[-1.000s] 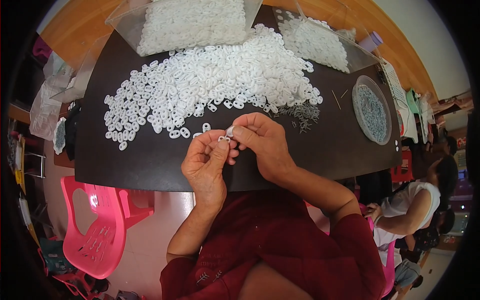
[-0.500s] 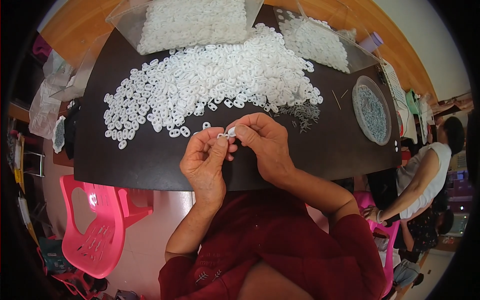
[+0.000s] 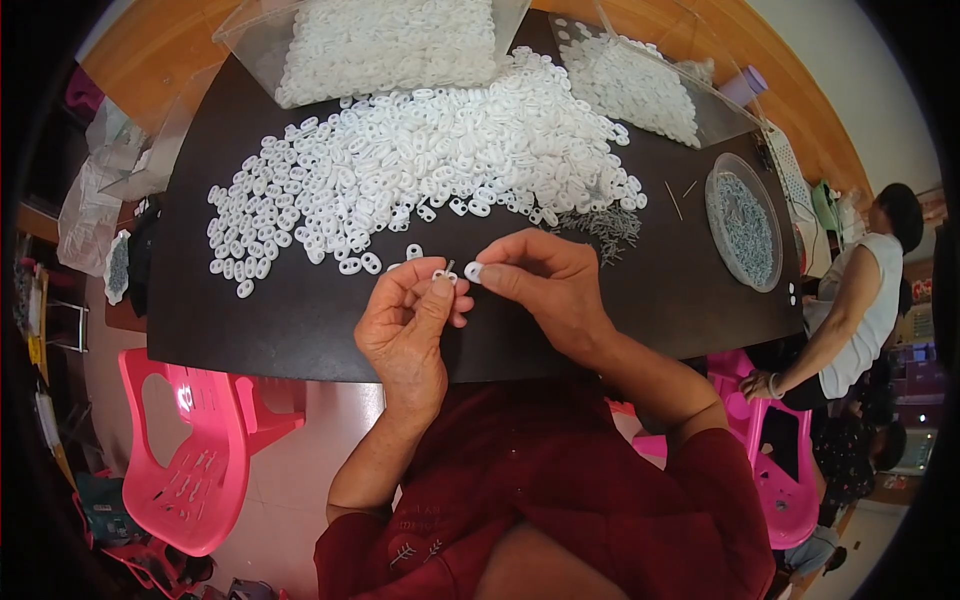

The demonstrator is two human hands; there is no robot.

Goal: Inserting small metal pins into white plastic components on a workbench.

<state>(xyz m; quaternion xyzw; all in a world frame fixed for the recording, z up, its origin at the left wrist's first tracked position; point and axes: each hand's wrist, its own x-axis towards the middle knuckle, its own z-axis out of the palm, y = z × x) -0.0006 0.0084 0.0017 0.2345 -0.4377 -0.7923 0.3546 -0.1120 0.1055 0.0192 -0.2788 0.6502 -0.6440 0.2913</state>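
Observation:
Near the table's front edge, my left hand (image 3: pixel 405 325) pinches a small white two-hole plastic piece (image 3: pixel 441 277) between thumb and fingers. A short grey pin (image 3: pixel 451 265) sticks up from it. Just to the right, my right hand (image 3: pixel 555 290) grips a second white oval plastic piece (image 3: pixel 473 271) by thumb and forefinger. The two pieces are a small gap apart. Beyond my hands spreads a large heap of white two-hole plastic pieces (image 3: pixel 400 150), with a small pile of grey pins (image 3: pixel 610 232) at its right end.
Clear bins of white pieces stand at the back, a large one (image 3: pixel 390 50) and a smaller one (image 3: pixel 640 90). A round tub of grey pins (image 3: pixel 745 230) sits at the right. A pink chair (image 3: pixel 200 450) is at the left; a person (image 3: pixel 860 290) stands at the right beside another pink chair (image 3: pixel 775 470).
My right hand has drawn right with its white piece, opening a gap from the left hand's piece and exposing the pin. The person at the right has shifted, along with the pink chair there.

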